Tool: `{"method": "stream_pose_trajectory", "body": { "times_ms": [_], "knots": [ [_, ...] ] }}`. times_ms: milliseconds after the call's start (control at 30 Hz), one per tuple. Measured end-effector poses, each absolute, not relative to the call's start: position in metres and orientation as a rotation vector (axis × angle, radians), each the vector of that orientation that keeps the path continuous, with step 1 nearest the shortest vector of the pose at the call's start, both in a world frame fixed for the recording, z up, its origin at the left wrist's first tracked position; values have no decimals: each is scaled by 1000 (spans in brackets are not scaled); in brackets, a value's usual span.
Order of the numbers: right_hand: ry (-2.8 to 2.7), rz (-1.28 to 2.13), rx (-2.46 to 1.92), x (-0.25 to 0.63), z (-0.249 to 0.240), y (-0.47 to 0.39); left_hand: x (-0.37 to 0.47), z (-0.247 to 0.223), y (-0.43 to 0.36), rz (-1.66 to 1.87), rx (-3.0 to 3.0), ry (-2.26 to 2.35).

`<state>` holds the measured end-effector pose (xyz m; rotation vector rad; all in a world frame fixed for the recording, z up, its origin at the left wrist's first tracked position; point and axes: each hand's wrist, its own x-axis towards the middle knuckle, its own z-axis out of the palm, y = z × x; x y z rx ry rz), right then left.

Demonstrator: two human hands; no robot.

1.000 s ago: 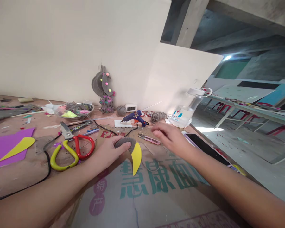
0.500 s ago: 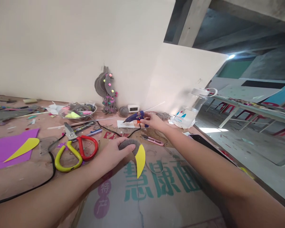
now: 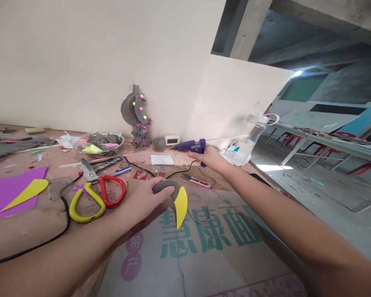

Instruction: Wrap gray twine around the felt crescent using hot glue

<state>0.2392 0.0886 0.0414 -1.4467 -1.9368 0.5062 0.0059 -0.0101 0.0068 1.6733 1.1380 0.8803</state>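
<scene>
Glue gun [image 3: 190, 145] shifted since the frame half a second ago: its nozzle was over the white card [image 3: 162, 159], now it is clear of it, carried in the right grip [image 3: 212, 158]. Right arm reaches forward from lower right, nearly straight; fingers wrap the gun's rear, thumb laid leftward below the barrel, nozzle directed left. Left grip [image 3: 148, 195] unchanged: pinching the yarn-wrapped yellow crescent [image 3: 181, 205], thumb across the grey winding, other fingers largely hidden behind. Left forearm slants in from lower left; the bare yellow point hangs just right of that thumb, aimed down over the printed cardboard [image 3: 148, 264]. Pink snips [image 3: 198, 181] lie below the right grip, on the near side. Scissors [image 3: 95, 178] rest left of the left grip, on the bench [image 3: 46, 235]. Water bottle [image 3: 241, 144] stands right of the right grip.
</scene>
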Motion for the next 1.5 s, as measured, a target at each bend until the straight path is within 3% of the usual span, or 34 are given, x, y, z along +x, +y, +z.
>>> {"method": "stream_pose_trajectory", "body": {
  "times_ms": [267, 500, 1500],
  "knots": [
    [-1741, 909, -1357, 253, 39, 7, 5, 4, -9, 903, 1694, 1198],
    [-1715, 650, -1376, 259, 10, -23, 6, 8, -10, 897, 1723, 1237],
    [-1946, 632, -1387, 247, 18, -32, 7, 9, -10, 928, 1742, 1286]
  ]
}}
